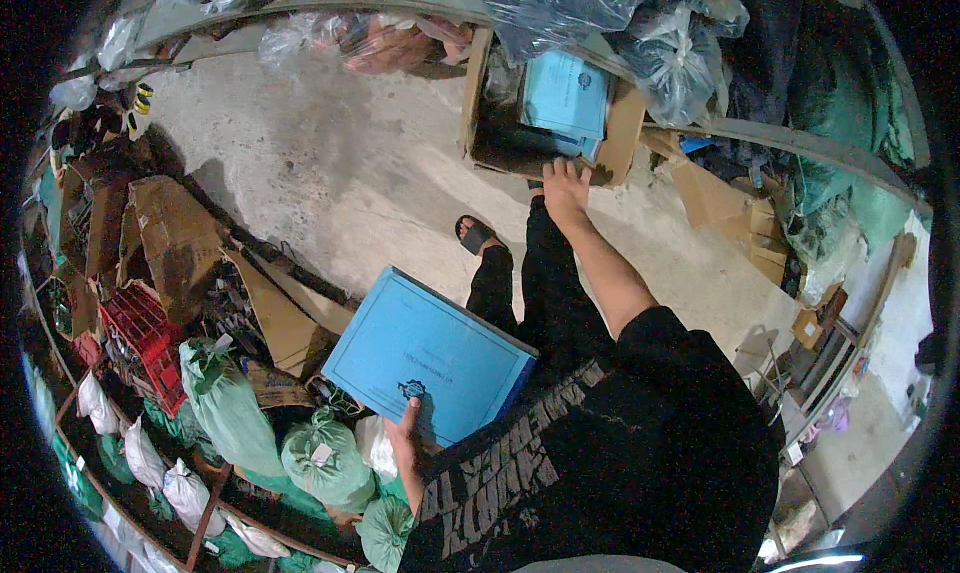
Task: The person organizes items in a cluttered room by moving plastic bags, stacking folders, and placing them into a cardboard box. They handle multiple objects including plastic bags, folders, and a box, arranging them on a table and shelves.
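While a blue book stack point(430, 353) is out at lower centre, more blue books point(565, 95) lie in the cardboard box point(627, 133), top centre.
Head view: left hand point(404, 441) pinches the stack, thumb on top, fingers hidden beneath; right hand point(567, 188) bent over the box's near rim, grip unclear. Looks partway: one stack out, the others not. Box bottom shadowed; count unreadable; frame edges dark.

Booklets point(566, 91) in the box point(627, 133), another booklet point(430, 343) behind, leftward.
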Demonstrator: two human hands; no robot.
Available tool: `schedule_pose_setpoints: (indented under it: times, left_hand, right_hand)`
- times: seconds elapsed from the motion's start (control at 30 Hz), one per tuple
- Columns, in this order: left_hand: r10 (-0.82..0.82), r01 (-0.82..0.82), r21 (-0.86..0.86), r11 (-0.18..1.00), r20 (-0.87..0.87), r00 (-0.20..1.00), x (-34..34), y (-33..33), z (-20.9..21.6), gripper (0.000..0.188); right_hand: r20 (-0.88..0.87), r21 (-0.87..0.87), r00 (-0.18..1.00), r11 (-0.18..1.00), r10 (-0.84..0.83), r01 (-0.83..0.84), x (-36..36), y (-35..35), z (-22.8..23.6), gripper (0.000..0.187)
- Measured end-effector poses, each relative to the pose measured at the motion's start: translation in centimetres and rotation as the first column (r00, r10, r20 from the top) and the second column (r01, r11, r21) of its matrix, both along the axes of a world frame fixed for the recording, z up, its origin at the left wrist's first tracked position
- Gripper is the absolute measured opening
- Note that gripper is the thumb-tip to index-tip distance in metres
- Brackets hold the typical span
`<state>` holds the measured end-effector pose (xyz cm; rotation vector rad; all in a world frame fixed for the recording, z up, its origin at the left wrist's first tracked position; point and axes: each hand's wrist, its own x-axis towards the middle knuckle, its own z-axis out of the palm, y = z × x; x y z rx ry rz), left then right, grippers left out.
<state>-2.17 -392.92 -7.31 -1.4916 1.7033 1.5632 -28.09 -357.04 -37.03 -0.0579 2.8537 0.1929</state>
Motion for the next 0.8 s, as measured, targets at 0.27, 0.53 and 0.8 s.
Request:
schedule_pose_setpoints:
  times: [0.27,0.53,0.8]
  left_hand:
    - [0.005,-0.005,0.034,0.999,0.005,1.0,-2.2,1.1,0.7,0.063]
    - [0.085,-0.082,0.049,0.995,-0.075,0.994,-1.8,2.7,-0.1,0.063]
    - [0.119,-0.131,0.061,0.99,0.178,0.977,-0.7,2.3,-0.8,0.073]
  right_hand:
    - [-0.222,-0.133,0.878,0.905,-0.425,0.404,3.6,2.6,2.6,0.069]
    - [0.243,-0.738,0.197,-0.049,-0.95,0.674,6.8,10.4,-16.1,0.06]
    - [0.445,-0.508,0.119,-0.141,-0.887,0.85,4.3,10.9,-7.5,0.056]
